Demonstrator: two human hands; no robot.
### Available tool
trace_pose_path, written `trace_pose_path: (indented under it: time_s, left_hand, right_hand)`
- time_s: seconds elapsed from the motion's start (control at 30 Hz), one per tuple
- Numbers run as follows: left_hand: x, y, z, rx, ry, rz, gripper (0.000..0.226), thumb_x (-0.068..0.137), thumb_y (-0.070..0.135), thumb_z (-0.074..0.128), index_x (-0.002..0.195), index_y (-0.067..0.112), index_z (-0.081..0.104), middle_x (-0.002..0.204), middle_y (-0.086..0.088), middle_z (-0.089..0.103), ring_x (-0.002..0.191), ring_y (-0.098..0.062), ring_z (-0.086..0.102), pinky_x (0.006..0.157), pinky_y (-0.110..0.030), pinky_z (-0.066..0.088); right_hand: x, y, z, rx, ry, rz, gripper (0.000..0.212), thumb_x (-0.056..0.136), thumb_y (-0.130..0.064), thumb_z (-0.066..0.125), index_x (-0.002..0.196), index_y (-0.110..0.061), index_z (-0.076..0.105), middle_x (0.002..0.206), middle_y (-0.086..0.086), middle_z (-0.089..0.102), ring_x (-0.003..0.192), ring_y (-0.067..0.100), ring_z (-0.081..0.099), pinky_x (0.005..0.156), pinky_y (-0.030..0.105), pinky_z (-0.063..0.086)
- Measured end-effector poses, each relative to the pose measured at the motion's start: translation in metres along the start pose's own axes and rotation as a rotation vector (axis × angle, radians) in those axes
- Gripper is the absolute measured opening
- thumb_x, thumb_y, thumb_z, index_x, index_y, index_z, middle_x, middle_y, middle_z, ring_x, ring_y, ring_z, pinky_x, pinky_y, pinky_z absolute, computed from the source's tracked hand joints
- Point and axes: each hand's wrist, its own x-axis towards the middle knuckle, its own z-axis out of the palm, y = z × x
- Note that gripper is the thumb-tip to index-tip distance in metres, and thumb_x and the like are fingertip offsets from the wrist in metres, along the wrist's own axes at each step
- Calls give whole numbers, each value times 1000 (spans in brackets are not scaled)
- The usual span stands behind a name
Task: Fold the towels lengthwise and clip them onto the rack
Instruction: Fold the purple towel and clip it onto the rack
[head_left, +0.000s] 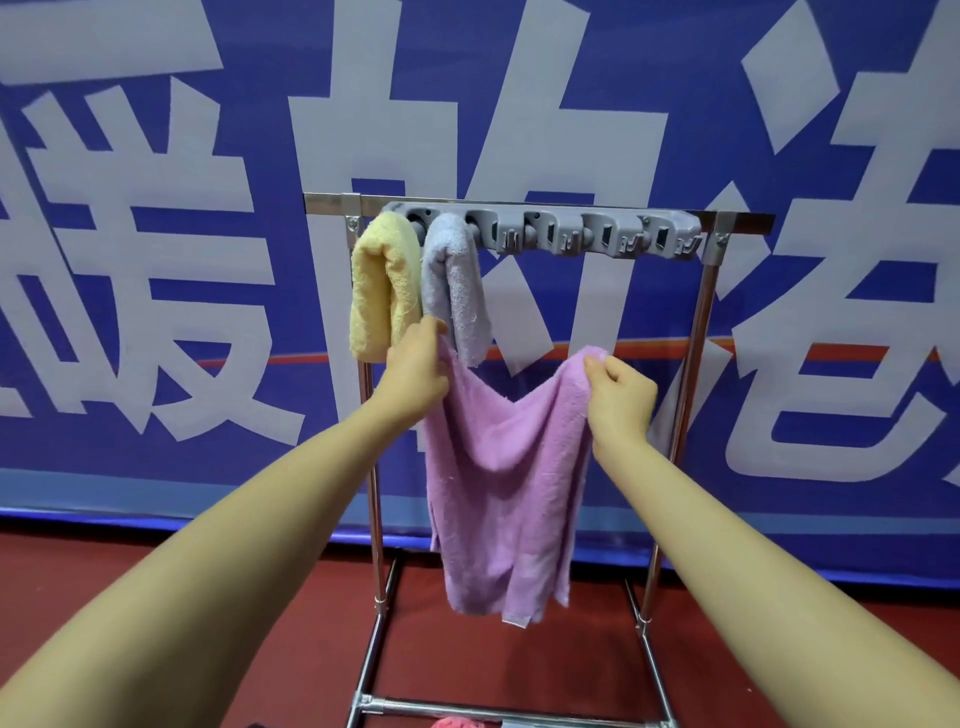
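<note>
Blue banner (156, 312) with big white characters fills the background, red floor (208, 597) below it. Metal rack (698, 364) stands in front of the banner, centre frame: top bar at 12 o'clock, two uprights, base rails running down toward 6 o'clock. Grey clip strip (571, 234) is mounted along the top bar, several clip slots in a row. Pink towel (498, 493) hangs in the middle of the frame in front of the rack, held by its two upper corners, top edge sagging in a V between them, lower end dangling free above the floor; not clipped yet. Yellow towel (382, 291) hangs doubled over from the leftmost slot of the strip, at about 11 o'clock from the pink towel. Grey-lilac towel (454, 291) hangs doubled over from the next slot, just beside the yellow one to its right, its lower end close above the pink towel's left corner. Left hand (415, 371) pinches the pink towel's upper left corner, fingers curled around the fabric. Right hand (621, 397) pinches the upper right corner between thumb and fingers. A bit of red-pink fabric (457, 722) shows at the bottom edge at 6 o'clock, too cropped to identify.
</note>
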Motion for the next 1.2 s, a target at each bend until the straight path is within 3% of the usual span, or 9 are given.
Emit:
trace_pose_path:
  time_s: [0.07, 0.17, 0.27, 0.53, 0.7, 0.8, 0.97, 1.07, 1.2]
  left_hand:
    - [4, -5, -4, 35, 96, 12, 32, 83, -1, 38, 109, 15, 47, 107, -8, 59, 99, -31, 54, 87, -46, 46]
    - [3, -9, -5, 173, 195, 20, 18, 89, 3, 35, 95, 13, 48, 91, -7, 62, 82, -32, 54, 72, -39, 43]
    - [-1, -7, -2, 37, 275, -55, 17, 93, 6, 32, 96, 16, 46, 85, -8, 60, 76, -34, 54, 67, -42, 47]
    - [16, 9, -2, -285, 141, -286, 29, 84, -6, 32, 86, 8, 58, 84, 0, 55, 81, -18, 49, 67, -25, 37]
    - [16, 14, 10, -98, -127, 4, 33, 80, -5, 39, 88, 12, 66, 99, -5, 59, 95, -17, 55, 85, -23, 43]
    - [6, 30, 15, -66, -167, 147, 33, 83, -9, 40, 100, 4, 65, 100, -6, 50, 96, -14, 47, 84, -12, 32]
    - [4, 49, 13, -138, -191, 290, 34, 77, -13, 39, 97, 1, 62, 100, -14, 60, 96, -22, 55, 81, -16, 39]
    - [-2, 53, 13, -187, -226, 306, 31, 80, -11, 40, 103, 0, 56, 98, -12, 62, 92, -20, 56, 79, -20, 43]
    - [-11, 34, 20, -110, -192, 218, 11, 89, 5, 49, 100, 8, 50, 93, -1, 57, 85, -17, 53, 73, -25, 38]
  right_hand:
    - [5, 4, -4, 1, 65, 35, 23, 92, -10, 53, 76, -9, 69, 106, 6, 44, 103, 17, 45, 73, 35, 45]
    - [10, 9, -10, -57, 105, 71, 22, 95, -14, 49, 90, 1, 64, 79, 14, 65, 84, 31, 60, 99, 52, 42]
    - [17, 15, -16, -99, 132, 61, 28, 96, -18, 48, 71, -16, 59, 64, -5, 55, 78, 23, 58, 97, 57, 42]
    - [28, 12, -25, -178, 209, 61, 22, 99, -16, 41, 101, -4, 59, 93, 6, 59, 95, 26, 60, 80, 36, 49]
    - [18, 16, -16, -158, -12, -21, 21, 92, -7, 47, 110, -16, 44, 84, 4, 56, 83, 23, 59, 66, 28, 47]
    - [5, 10, -6, -217, -277, -124, 21, 92, -6, 48, 104, -17, 62, 92, 0, 64, 85, 12, 59, 66, 13, 43]
    - [0, 8, 13, -350, -542, -184, 16, 81, -25, 68, 97, -28, 70, 91, -12, 69, 93, 13, 61, 89, 33, 48]
    - [1, 5, 19, -365, -518, -211, 17, 81, -30, 67, 66, -35, 62, 56, -18, 58, 67, 10, 50, 82, 41, 42]
    - [5, -3, 16, -188, -407, -160, 15, 83, -26, 63, 68, -28, 66, 66, -10, 64, 75, 17, 61, 93, 53, 45]
